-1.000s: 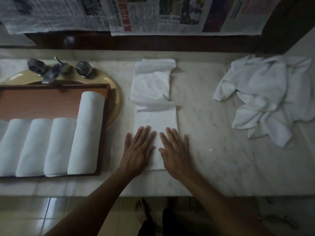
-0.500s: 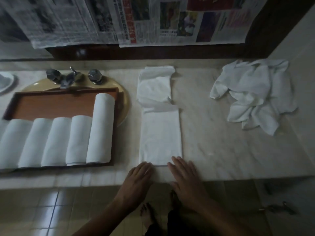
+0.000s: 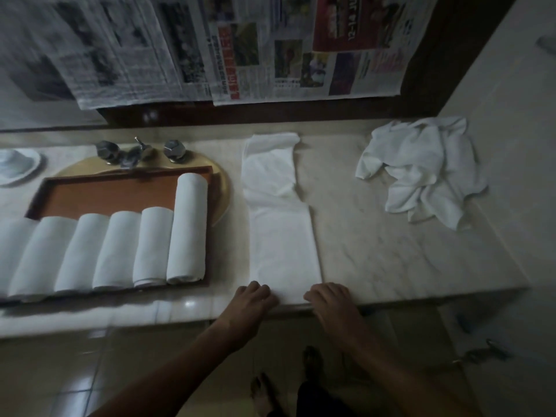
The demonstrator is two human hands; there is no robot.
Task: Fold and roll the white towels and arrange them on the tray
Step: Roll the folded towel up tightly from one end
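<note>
Where folded towel (image 3: 282,245) ends nearest, left hand (image 3: 252,302), right hand (image 3: 334,305) grip corners.

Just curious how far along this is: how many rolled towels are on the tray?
6, in a row on the tray: longest roll rightmost, then four shorter rolls, and a sixth roll cut by the left edge. More may hide beyond.

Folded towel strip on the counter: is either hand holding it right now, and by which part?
Both. The left hand and right hand curl their fingers on the folded towel strip at its near end, one at each corner.
</note>
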